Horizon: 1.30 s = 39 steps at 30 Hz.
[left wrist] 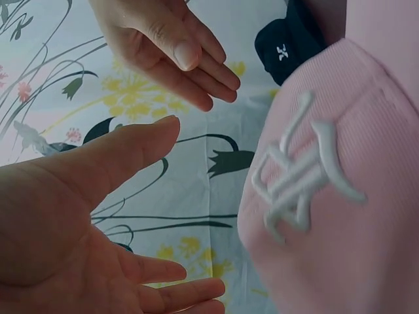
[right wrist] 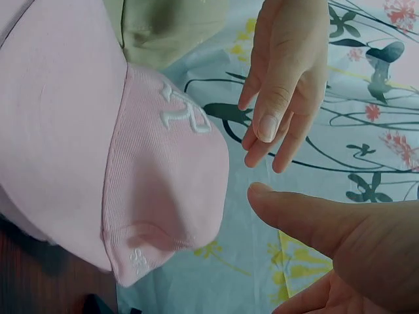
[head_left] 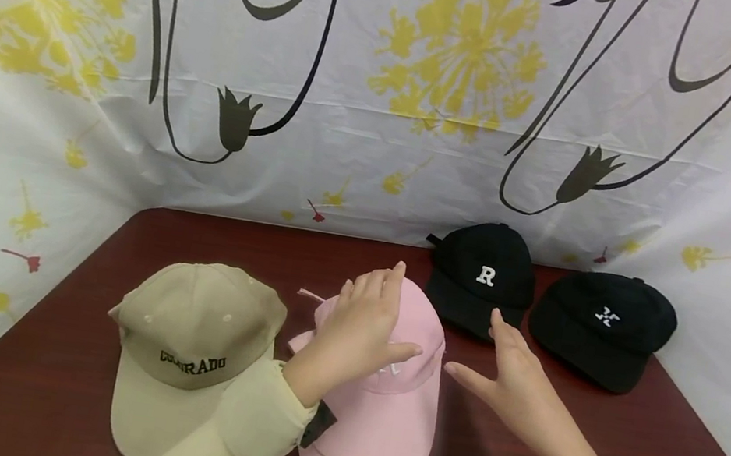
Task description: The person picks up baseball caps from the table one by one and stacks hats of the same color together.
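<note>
Two pink caps (head_left: 378,427) lie stacked on the table, one brim showing just under the other. White raised lettering marks the upper cap's front (left wrist: 294,176). My left hand (head_left: 357,329) hovers over the left side of the caps, fingers extended and thumb spread, covering part of the crown in the head view. To the right of the caps, my right hand (head_left: 528,394) hangs in the air with its thumb apart from straight fingers. Both wrist views show the palms facing one another, with nothing held. Clear gaps separate both hands from the pink crown (right wrist: 170,163) there.
A beige cap (head_left: 202,322) with dark COLORADO lettering sits left of the pink caps, partly behind my left sleeve. Two black caps, one with an R (head_left: 482,273) and one beside it (head_left: 606,327), rest at the back right. A patterned sheet (head_left: 372,182) hangs behind the dark red table (head_left: 56,355).
</note>
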Motion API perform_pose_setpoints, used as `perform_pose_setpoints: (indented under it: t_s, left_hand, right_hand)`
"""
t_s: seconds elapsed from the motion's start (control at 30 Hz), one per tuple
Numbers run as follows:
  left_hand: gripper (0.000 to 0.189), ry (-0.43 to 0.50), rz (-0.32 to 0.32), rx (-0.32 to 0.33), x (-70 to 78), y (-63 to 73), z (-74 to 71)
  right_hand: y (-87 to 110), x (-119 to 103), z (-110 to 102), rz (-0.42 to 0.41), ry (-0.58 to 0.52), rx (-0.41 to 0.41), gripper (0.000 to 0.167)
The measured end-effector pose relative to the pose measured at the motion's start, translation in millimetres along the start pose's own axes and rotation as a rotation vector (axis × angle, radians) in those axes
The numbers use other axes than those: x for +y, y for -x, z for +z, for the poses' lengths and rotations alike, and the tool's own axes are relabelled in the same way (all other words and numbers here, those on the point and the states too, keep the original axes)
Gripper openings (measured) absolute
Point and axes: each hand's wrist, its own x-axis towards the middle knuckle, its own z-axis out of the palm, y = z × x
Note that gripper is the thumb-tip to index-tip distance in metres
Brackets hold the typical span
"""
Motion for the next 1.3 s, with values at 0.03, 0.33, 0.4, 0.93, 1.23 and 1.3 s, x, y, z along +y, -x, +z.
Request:
perform_pose_setpoints:
  t_s: [0.03,0.33,0.4,0.93,1.23,1.3]
  left_hand:
    - [0.096,-0.006,0.003,-0.003,1.7,-0.6,1.0]
    - [0.093,0.012,0.016,-0.030,13.0,-5.0,9.7]
    - [0.093,0.011,0.016,-0.033,14.8,-5.6,11.0]
    - [0.096,0.022,-0.007,-0.102,31.5,-12.7,25.9]
    - [0.095,-0.015,-0.009,-0.127,41.9,-18.2,31.2]
    - [0.095,-0.017,0.002,-0.135,44.3,-19.2,31.9]
  right_hand:
    - [0.5,1,-1,0.007,-0.002,-0.003,0.099]
    - [4.0,12,-5,0.058,0.010,0.001,0.102]
    - [4.7,15,-5,0.063,0.013,0.005,0.103]
    - [8.7,31,-13,0.131,-0.012,-0.028,0.108]
    - [12.7,40,-15,0.147,-0.008,-0.016,0.105]
    - [13.7,42,-15,0.144,-0.007,-0.010,0.104]
